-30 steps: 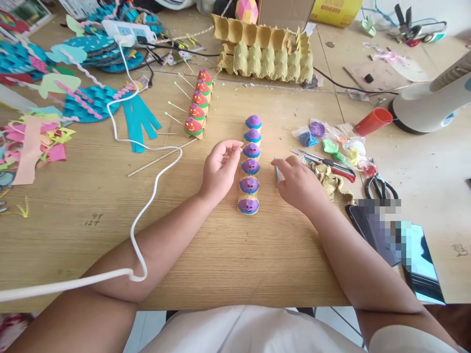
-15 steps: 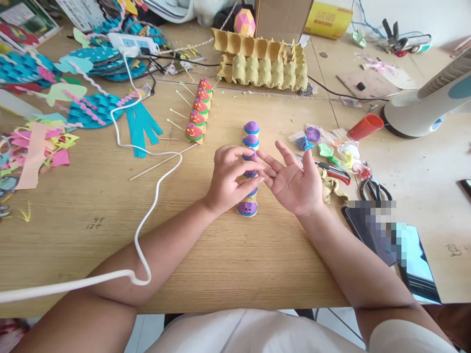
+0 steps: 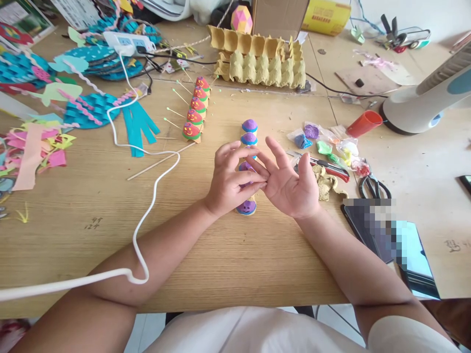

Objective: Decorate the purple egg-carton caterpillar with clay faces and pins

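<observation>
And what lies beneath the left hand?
The row of purple domes runs partly beneath the left hand. The two farthest and the nearest show; those between are partly or wholly covered.

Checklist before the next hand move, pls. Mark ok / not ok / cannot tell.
1. Right hand open, palm up: ok.
2. Left hand free of small parts: cannot tell, fingertips meet the right hand there.
3. Purple-domed row fully visible: not ok, hands cover its middle.
4. Red-domed row clear of both hands: ok.
5. Utility knife out of both hands: ok.
6. White cable clear of left forearm in view: not ok, crosses it.
</observation>
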`<move>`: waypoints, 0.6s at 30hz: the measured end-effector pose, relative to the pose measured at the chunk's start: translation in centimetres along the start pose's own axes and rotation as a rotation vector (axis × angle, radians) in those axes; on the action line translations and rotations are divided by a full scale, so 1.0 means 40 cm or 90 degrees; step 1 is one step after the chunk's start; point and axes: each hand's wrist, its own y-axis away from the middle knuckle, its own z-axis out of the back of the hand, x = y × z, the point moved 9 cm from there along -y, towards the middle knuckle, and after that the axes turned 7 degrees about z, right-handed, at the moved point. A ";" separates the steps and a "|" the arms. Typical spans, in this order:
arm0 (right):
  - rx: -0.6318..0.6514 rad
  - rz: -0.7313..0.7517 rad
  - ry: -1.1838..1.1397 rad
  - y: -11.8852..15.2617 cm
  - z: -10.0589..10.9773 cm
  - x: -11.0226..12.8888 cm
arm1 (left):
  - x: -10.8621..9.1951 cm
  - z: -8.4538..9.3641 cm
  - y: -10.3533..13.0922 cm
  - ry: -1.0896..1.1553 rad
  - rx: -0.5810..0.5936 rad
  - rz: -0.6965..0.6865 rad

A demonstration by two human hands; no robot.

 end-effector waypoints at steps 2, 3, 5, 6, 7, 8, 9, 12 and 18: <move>-0.001 -0.002 -0.029 0.001 0.000 -0.005 | -0.005 0.008 0.003 -0.003 -0.016 -0.004; -0.006 0.000 -0.047 0.000 0.002 -0.008 | -0.007 0.014 0.005 -0.005 -0.032 -0.011; -0.028 0.011 -0.081 0.000 0.013 -0.013 | -0.009 0.031 0.010 -0.003 -0.077 -0.018; -0.042 0.017 -0.081 -0.001 0.021 -0.014 | -0.008 0.041 0.012 0.003 -0.102 -0.016; -0.056 0.026 -0.067 -0.002 0.030 -0.014 | -0.004 0.049 0.013 0.015 -0.124 -0.008; -0.066 0.033 -0.030 -0.002 0.037 -0.013 | 0.002 0.056 0.013 0.030 -0.138 0.006; -0.063 0.037 0.014 -0.003 0.040 -0.011 | 0.010 0.058 0.012 0.046 -0.142 0.024; -0.020 0.020 0.063 -0.006 0.026 -0.017 | 0.030 0.044 0.005 0.093 -0.094 0.069; -0.057 -0.067 -0.071 0.000 0.029 -0.071 | 0.024 0.027 -0.003 0.119 -0.052 0.052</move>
